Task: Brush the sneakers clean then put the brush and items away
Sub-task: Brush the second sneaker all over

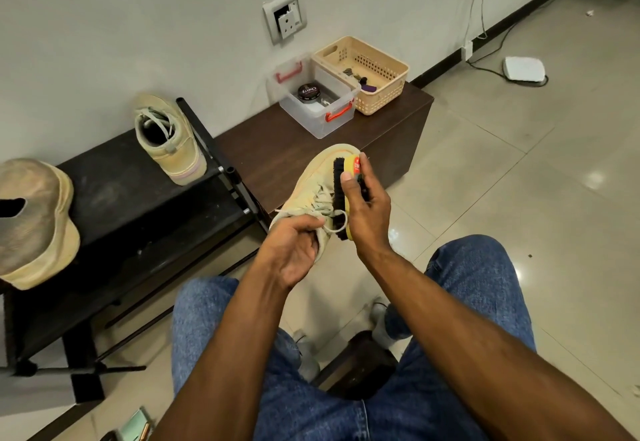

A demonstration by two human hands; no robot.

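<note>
My left hand grips the heel end of a beige sneaker, holding it up toe-away in front of me. My right hand grips a yellow-backed shoe brush with black bristles, and the bristles lie against the sneaker's laces and right side. The matching beige sneaker stands on the black shoe rack to the left. A clear plastic box with red handles holds a round black polish tin.
A beige basket with small items stands beside the clear box on a dark brown bench. A worn tan shoe sits at the rack's left end. A wall socket, cables and a white device lie toward the right. My jeans-clad knees fill the foreground.
</note>
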